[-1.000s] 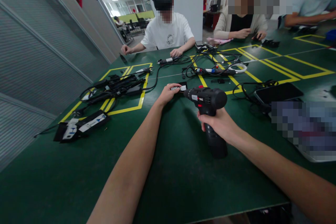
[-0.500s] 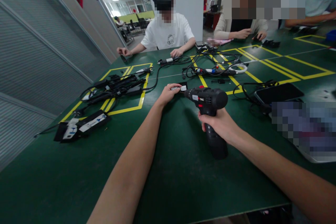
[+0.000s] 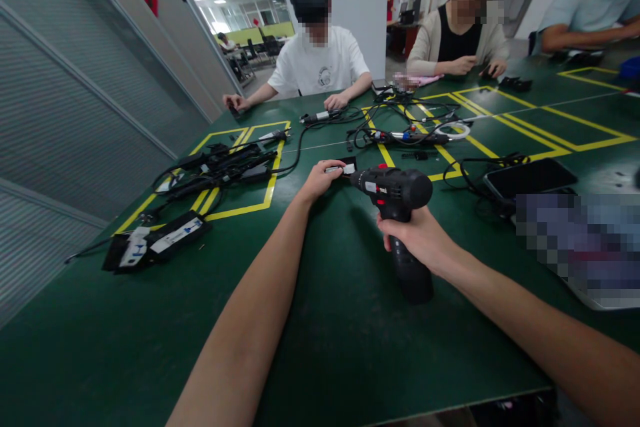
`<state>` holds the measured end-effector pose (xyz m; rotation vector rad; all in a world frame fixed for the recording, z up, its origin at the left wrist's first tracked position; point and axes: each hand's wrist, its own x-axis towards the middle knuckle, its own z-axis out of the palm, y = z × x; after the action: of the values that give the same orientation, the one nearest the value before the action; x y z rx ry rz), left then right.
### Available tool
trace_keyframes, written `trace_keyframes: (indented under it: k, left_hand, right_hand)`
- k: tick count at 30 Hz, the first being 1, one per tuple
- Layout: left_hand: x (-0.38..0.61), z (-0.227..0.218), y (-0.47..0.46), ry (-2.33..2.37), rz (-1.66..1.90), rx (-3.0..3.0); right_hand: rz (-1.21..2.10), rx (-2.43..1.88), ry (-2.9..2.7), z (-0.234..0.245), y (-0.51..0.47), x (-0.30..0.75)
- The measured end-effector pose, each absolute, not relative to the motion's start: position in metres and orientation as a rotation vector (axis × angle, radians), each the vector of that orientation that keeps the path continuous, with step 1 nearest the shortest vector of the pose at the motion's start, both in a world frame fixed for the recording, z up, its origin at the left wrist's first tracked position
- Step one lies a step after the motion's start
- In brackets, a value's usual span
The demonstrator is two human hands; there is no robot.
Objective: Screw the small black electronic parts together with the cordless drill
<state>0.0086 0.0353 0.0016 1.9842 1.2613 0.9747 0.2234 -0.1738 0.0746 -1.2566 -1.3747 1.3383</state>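
Observation:
My right hand (image 3: 417, 233) is wrapped round the handle of a black cordless drill (image 3: 400, 188) with red details. The drill is held upright, its chuck pointing forward and left. Just ahead of the chuck, my left hand (image 3: 320, 180) grips a small flat black part with a white piece (image 3: 349, 168) on it, low over the green table (image 3: 340, 320). Its fingers lie over the part and hide much of it. Whether the drill's tip touches the part, I cannot tell.
Black cables and plugs (image 3: 220, 163) are heaped at left, near black pieces with white labels (image 3: 175, 230). More cables and a screwdriver-like tool (image 3: 407, 137) lie beyond my hands. A phone (image 3: 533, 178) lies at right. Several people sit across the table.
Both my hands and the drill stay almost still. Across the table at left, a person's hand has shifted slightly with a small dark piece in it.

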Motion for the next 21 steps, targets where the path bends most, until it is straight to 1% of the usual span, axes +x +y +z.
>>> trace_keyframes:
  k: [21]
  left_hand:
    - [0.0087,0.0035,0.034,1.286,0.96,2.01]
  right_hand:
    - [1.347,-1.25,-1.368,0.0734,-0.1735,0.2237]
